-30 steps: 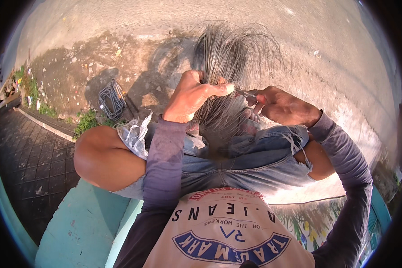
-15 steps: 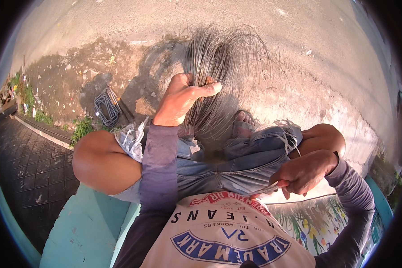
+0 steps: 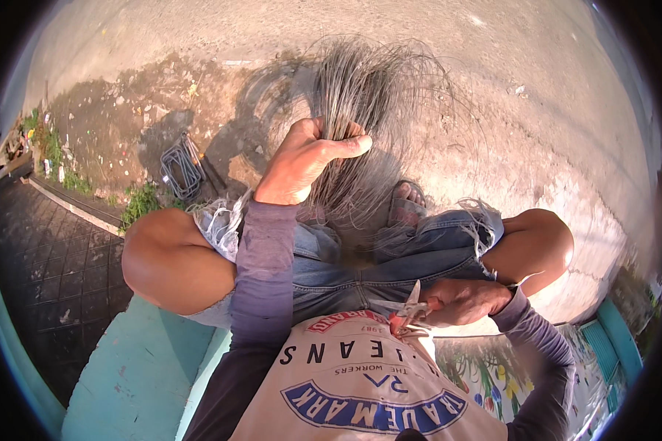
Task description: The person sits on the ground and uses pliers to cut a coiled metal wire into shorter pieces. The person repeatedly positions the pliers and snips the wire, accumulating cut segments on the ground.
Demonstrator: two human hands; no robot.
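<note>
My left hand [image 3: 305,158] is closed around the middle of a bundle of thin grey wires [image 3: 353,84], thumb laid across it. The strands fan out above the fist, several curving loosely to the right, and more hang below toward my feet. At my lap, close to my shirt, my right hand [image 3: 467,301] grips a pair of scissors [image 3: 410,310] with red-orange handles. Their blades stand apart, one pointing up and one to the left. The scissors are well away from the wire bundle.
A grey coil of rope or cable [image 3: 182,170] lies on the dirt at left, beside a long-handled tool. I sit on a turquoise ledge [image 3: 136,371]. My sandalled foot [image 3: 407,204] rests below the bundle. Dark paving [image 3: 59,272] and weeds [image 3: 141,206] are at left.
My right hand has moved left across my lap, and the scissors have turned so that their parted blades show. My left hand still holds the wires in nearly the same place.
</note>
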